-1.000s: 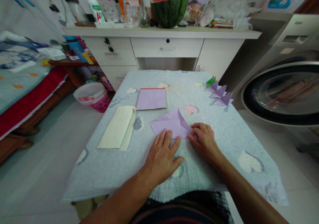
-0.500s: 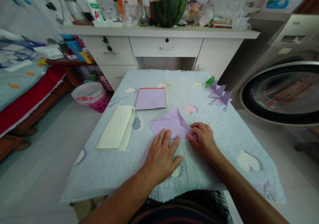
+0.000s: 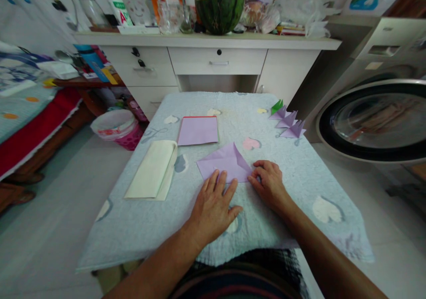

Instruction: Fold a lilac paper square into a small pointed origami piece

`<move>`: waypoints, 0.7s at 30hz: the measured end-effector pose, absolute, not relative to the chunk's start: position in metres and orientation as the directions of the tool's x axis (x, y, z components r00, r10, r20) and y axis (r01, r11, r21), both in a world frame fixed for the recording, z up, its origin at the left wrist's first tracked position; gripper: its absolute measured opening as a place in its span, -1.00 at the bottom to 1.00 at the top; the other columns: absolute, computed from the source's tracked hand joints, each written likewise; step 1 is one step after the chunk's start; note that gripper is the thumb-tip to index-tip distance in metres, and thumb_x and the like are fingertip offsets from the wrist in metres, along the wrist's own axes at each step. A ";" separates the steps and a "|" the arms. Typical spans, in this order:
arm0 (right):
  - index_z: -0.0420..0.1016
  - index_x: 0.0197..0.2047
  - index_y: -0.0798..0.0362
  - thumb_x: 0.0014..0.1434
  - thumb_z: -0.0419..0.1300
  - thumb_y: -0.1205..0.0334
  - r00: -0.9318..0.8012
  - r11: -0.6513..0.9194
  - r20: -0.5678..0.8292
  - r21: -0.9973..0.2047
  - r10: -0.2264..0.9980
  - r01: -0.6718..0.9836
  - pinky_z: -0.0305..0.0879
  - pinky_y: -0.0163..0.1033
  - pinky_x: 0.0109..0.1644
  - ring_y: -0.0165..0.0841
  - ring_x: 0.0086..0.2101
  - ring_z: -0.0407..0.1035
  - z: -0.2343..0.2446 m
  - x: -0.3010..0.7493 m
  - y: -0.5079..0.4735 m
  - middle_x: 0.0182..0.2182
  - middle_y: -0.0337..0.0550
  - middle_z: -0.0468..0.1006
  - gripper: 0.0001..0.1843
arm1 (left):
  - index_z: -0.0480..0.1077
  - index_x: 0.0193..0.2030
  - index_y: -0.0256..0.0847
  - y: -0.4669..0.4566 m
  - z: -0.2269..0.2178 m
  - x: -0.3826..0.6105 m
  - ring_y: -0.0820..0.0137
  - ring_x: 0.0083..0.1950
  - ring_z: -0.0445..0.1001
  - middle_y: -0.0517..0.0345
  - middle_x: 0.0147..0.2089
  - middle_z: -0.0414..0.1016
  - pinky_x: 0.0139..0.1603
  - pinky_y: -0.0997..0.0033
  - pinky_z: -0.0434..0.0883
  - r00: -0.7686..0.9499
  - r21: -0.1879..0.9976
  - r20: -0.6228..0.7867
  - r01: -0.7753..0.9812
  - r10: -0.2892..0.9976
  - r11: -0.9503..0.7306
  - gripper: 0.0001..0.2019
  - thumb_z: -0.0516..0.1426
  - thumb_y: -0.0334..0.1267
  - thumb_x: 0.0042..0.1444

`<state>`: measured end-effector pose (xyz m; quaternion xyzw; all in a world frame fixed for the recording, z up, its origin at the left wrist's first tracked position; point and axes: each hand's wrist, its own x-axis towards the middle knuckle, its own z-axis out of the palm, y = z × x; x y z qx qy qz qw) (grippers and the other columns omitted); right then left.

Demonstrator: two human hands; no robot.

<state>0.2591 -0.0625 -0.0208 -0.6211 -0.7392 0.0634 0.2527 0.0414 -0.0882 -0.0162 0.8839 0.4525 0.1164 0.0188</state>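
Note:
A partly folded lilac paper [image 3: 223, 162] lies on the light blue tablecloth [image 3: 166, 219] in front of me. My left hand [image 3: 213, 206] lies flat with fingers spread, its fingertips on the paper's near edge. My right hand [image 3: 269, 182] has its fingers curled and pressed down on the paper's right corner. Farther back rests a stack of lilac paper sheets [image 3: 198, 130] with a red edge showing. Several folded lilac pieces [image 3: 288, 120] and a green one [image 3: 276, 107] sit at the table's far right.
A cream folded cloth [image 3: 151, 170] lies left of the paper. Behind the table stands a white desk [image 3: 213, 59] with a halved watermelon [image 3: 219, 10], bottles and bags. A washing machine [image 3: 372, 117] is at right, a pink bin [image 3: 116, 128] and bed at left.
The camera has tilted slightly, shifting the scene left and up. Both hands stay pressed on the lilac paper in nearly the same pose.

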 end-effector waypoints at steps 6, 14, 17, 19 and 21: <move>0.49 -0.42 0.04 0.17 0.23 0.24 -0.085 0.201 0.282 -0.414 0.956 0.888 0.18 0.09 0.04 -0.07 -0.03 0.25 -0.021 0.258 -0.062 -0.08 0.01 0.46 -0.86 | 0.16 0.35 -0.09 -0.087 -0.017 0.041 -0.03 0.43 0.04 -0.14 0.40 0.13 0.34 -0.06 0.14 0.566 0.120 0.174 0.800 0.806 -0.588 -0.34 0.04 0.18 0.19; 0.49 -0.43 0.04 0.15 0.25 0.25 -0.072 0.182 0.271 -0.408 0.960 0.894 0.19 0.08 0.04 -0.07 -0.03 0.25 -0.021 0.257 -0.061 -0.08 0.00 0.46 -0.87 | 0.16 0.35 -0.06 -0.087 -0.016 0.041 -0.04 0.43 0.05 -0.15 0.39 0.15 0.33 -0.06 0.16 0.565 0.120 0.168 0.801 0.808 -0.586 -0.33 0.06 0.20 0.18; 0.49 -0.43 0.04 0.15 0.24 0.25 -0.074 0.180 0.264 -0.403 0.962 0.897 0.18 0.07 0.03 -0.07 -0.03 0.24 -0.021 0.257 -0.061 -0.08 0.00 0.46 -0.87 | 0.16 0.35 -0.05 -0.087 -0.015 0.041 -0.04 0.43 0.05 -0.13 0.40 0.14 0.33 -0.06 0.16 0.564 0.122 0.162 0.803 0.809 -0.584 -0.32 0.07 0.20 0.17; 0.49 -0.43 0.03 0.15 0.24 0.24 -0.074 0.179 0.263 -0.402 0.962 0.898 0.18 0.06 0.03 -0.07 -0.03 0.24 -0.021 0.257 -0.061 -0.07 0.00 0.46 -0.87 | 0.16 0.35 -0.04 -0.087 -0.014 0.041 -0.03 0.43 0.05 -0.12 0.40 0.14 0.33 -0.06 0.16 0.562 0.124 0.160 0.804 0.811 -0.582 -0.33 0.06 0.21 0.17; 0.49 -0.43 0.03 0.15 0.24 0.24 -0.070 0.174 0.260 -0.403 0.963 0.898 0.18 0.06 0.03 -0.07 -0.03 0.24 -0.021 0.257 -0.061 -0.07 0.00 0.46 -0.87 | 0.16 0.35 -0.04 -0.087 -0.014 0.042 -0.02 0.43 0.05 -0.12 0.40 0.13 0.33 -0.04 0.16 0.560 0.124 0.154 0.806 0.814 -0.578 -0.33 0.06 0.20 0.17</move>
